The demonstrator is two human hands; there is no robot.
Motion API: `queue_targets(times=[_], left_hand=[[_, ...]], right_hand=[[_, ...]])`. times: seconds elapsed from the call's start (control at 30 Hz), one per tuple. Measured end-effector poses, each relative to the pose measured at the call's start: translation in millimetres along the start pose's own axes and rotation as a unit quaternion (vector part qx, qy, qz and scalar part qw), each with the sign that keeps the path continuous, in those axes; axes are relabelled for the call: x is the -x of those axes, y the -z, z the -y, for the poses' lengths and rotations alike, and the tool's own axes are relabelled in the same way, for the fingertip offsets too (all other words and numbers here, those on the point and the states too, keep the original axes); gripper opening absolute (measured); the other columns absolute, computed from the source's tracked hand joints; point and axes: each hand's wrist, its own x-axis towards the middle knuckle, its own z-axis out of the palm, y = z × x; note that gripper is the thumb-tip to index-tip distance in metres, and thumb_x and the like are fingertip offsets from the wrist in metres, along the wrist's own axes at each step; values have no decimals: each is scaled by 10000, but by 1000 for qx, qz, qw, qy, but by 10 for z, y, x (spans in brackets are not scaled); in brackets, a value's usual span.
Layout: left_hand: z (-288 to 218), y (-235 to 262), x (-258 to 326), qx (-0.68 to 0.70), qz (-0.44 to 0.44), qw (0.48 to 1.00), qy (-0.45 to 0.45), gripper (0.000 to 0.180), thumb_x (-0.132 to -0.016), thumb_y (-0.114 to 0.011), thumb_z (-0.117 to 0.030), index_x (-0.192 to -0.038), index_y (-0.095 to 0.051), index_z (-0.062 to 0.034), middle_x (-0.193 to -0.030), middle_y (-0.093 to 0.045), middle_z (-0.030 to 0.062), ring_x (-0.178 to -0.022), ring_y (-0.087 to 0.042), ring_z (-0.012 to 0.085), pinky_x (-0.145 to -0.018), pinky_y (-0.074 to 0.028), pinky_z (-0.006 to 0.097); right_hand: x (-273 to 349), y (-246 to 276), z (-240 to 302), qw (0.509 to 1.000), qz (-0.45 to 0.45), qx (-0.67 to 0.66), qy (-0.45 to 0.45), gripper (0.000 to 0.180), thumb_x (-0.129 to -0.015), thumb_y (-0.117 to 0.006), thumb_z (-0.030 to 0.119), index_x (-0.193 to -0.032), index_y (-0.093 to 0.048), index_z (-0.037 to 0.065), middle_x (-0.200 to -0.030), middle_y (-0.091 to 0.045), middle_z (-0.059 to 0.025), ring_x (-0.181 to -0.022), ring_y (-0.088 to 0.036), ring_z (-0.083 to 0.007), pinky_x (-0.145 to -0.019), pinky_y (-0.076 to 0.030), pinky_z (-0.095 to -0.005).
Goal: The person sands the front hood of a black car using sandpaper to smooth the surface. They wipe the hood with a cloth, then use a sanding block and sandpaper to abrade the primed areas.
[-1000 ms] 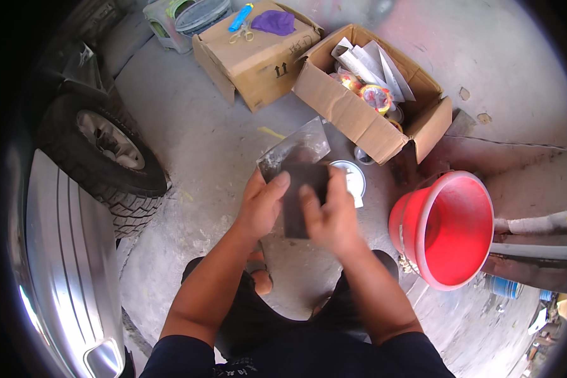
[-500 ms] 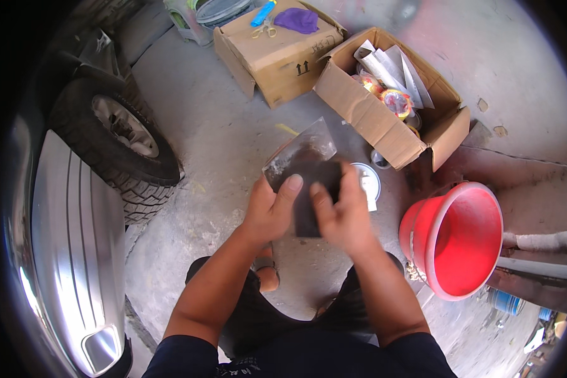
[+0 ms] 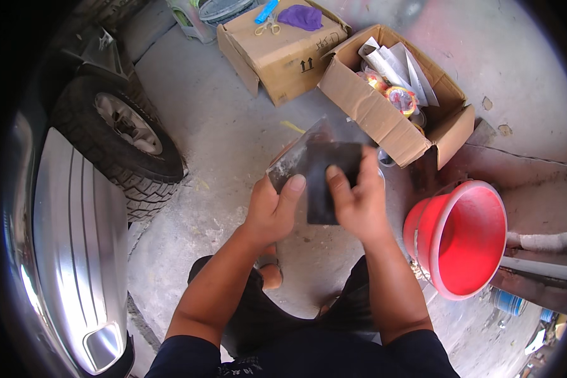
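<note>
Left hand (image 3: 272, 208) and right hand (image 3: 357, 200) both clamped on dark flat rectangular metal scraper blade (image 3: 326, 176), held mid-air above concrete floor (image 3: 233, 138), long axis roughly upright, between both grips.

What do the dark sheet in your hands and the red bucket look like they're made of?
Dark sheet: probably abrasive paper or thin rubbery sheet; flat, matte, near-black, with no shine, held by the left hand and right hand. Behind it is a greyer, duller plate, perhaps metal; hard to tell. Red bucket: plastic by its look, with uniform glossy colour and a smooth moulded rim.
</note>
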Motion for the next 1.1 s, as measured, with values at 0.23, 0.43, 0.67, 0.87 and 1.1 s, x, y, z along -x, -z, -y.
queue_targets(times=[0.23,0.43,0.67,0.87,1.1], left_hand=[[60,16,7,21,-11,1000,13,450,-1002,-428,-263,-1333,-425,41,-1191,-580,109,-1092,-528,168,-953,-403,307],[7,2,-12,28,-8,1000,8,453,-998,-422,-260,-1339,-418,39,-1176,-592,123,-1095,-542,187,-957,-408,316],[73,18,-42,24,9,1000,-15,441,-1012,-414,-242,-1335,-413,57,-1228,-547,112,-1122,-505,179,-984,-381,308],[56,7,-35,33,-3,999,-19,430,-1015,-407,-236,-1329,-424,57,-1228,-551,115,-1119,-508,176,-987,-379,309],[-3,-23,-49,40,-26,999,-1,430,-1006,-401,-251,-1314,-446,45,-1168,-602,133,-1089,-549,194,-954,-409,319]], right_hand=[[-33,58,58,1000,-6,5,-28,391,-875,-602,105,-1210,-419,21,-877,-633,-255,-814,-648,-442,-686,-516,-421],[177,-57,100,997,-1,44,69,380,-880,-588,74,-1213,-413,15,-821,-640,-243,-740,-659,-417,-622,-516,-413],[267,-107,136,997,31,56,44,388,-882,-576,78,-1220,-404,-4,-869,-634,-287,-790,-644,-449,-637,-519,-429],[96,-39,88,995,-1,81,65,384,-881,-579,88,-1212,-402,7,-857,-633,-281,-787,-639,-456,-639,-518,-449],[-126,55,107,1000,-29,-8,3,368,-884,-585,90,-1196,-411,3,-784,-634,-255,-721,-647,-439,-596,-518,-441]])
